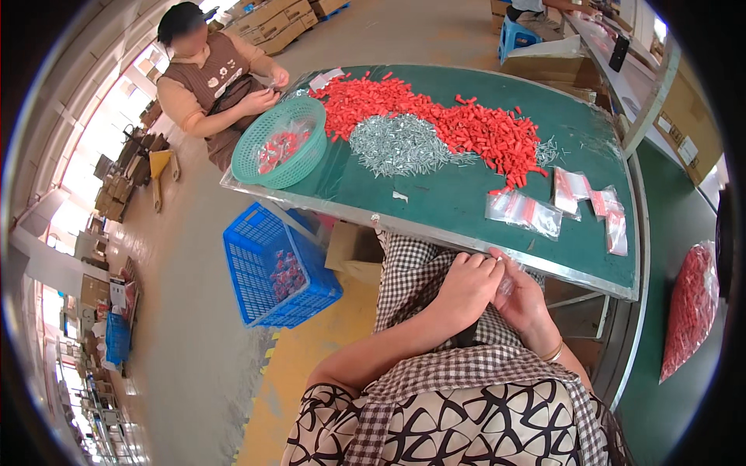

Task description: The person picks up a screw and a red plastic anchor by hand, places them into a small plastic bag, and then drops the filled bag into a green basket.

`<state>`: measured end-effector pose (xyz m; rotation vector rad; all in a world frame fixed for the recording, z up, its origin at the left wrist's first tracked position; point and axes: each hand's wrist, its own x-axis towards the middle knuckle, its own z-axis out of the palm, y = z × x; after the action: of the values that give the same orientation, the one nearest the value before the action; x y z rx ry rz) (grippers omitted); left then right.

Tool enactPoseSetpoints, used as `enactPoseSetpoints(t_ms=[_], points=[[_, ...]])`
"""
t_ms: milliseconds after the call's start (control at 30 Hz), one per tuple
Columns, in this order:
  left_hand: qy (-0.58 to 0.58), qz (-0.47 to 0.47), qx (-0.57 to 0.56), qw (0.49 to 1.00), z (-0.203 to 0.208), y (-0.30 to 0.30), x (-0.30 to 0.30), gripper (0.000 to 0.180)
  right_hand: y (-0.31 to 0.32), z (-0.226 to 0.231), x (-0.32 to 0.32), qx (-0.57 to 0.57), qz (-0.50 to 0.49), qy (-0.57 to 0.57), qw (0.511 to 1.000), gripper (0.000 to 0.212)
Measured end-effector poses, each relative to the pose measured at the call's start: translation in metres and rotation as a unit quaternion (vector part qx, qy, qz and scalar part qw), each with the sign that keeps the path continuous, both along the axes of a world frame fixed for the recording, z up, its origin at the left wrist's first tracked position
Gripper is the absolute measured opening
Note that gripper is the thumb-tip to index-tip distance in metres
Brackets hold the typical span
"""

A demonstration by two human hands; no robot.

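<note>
Between the fingers (479,262), a plastic bag (506,286), transparent (partly hidden).

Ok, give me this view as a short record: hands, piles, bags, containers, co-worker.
Left hand: fingers bent, by the green table's near edge
Right hand: beside the left, holding clear plastic
Piles: red pieces, with silver metal pieces in front
Bags: flat clear bags near the table's right end
Containers: green basket on the table's left end, blue crate lower down
Co-worker: at the table's left end, holding something too small to identify
</note>
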<state>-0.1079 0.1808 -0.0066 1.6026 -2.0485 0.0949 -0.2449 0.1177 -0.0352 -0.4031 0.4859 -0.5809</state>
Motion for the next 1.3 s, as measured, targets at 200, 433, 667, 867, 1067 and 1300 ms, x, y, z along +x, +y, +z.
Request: enactPoseSetpoints(t_ms=[200, 433, 667, 867, 1067, 1300], points=[[0.075, -0.013, -0.008, 0.997, -0.002, 0.003, 0.008, 0.031, 0.001, 0.003, 0.003, -0.019, 0.003, 0.010, 1.000, 0.041], [0.136, -0.050, -0.047, 0.988, -0.002, -0.010, 0.006, 0.024, 0.003, 0.005, -0.002, 0.001, -0.032, -0.010, 0.999, 0.033], [0.201, -0.037, 0.009, 0.979, -0.003, -0.015, 0.009, 0.017, 0.004, 0.000, -0.002, 0.011, -0.043, -0.060, 0.997, 0.032], [0.231, -0.046, 0.017, 0.972, -0.002, -0.019, 0.010, 0.011, 0.008, 0.010, -0.001, -0.046, -0.051, -0.106, 0.992, 0.032], [0.286, 0.021, -0.024, 0.958, 0.001, -0.009, 0.015, 0.009, 0.016, 0.003, 0.000, -0.037, -0.095, -0.050, 0.993, 0.027], [0.366, 0.059, 0.022, 0.928, 0.007, -0.005, 0.019, 0.009, 0.010, 0.011, 0.013, -0.001, -0.105, -0.013, 0.994, 0.025]])
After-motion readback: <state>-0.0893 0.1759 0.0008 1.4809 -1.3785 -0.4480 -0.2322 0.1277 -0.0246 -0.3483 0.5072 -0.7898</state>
